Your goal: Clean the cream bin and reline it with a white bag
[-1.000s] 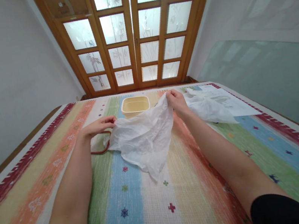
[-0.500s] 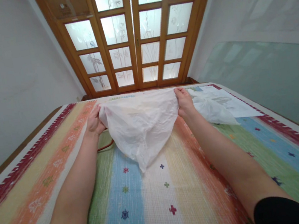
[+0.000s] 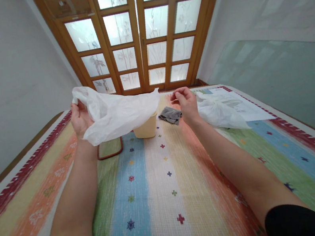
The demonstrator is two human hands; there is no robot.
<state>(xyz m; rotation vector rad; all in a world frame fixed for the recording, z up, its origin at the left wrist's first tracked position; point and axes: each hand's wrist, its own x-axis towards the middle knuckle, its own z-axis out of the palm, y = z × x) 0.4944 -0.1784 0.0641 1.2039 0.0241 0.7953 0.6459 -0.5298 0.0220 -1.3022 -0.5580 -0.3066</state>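
A thin white plastic bag (image 3: 120,110) stretches through the air from my left hand (image 3: 81,118), whose fingers grip its left end. Its loose end hangs over a pale yellow container (image 3: 146,129), hiding the top of it. My right hand (image 3: 185,101) is off the bag, fingers curled with thumb and fingertips close together; whether anything is between them is too small to tell. Just left of that hand lies a folded grey cloth (image 3: 171,115). A mirror-like flat item with a reddish-brown rim (image 3: 110,148) lies below the bag, near my left wrist.
Another white plastic bag (image 3: 221,113), bunched up, lies right of my right hand beside white paper sheets (image 3: 249,107). A striped, patterned cloth (image 3: 163,197) covers the table. Wooden doors with glass panes (image 3: 157,53) stand beyond the far edge, and a glass panel (image 3: 285,84) is at right.
My right hand has let go of the bag. My left hand has moved up and left with it, uncovering the yellow container, the grey cloth and more of the rimmed item.
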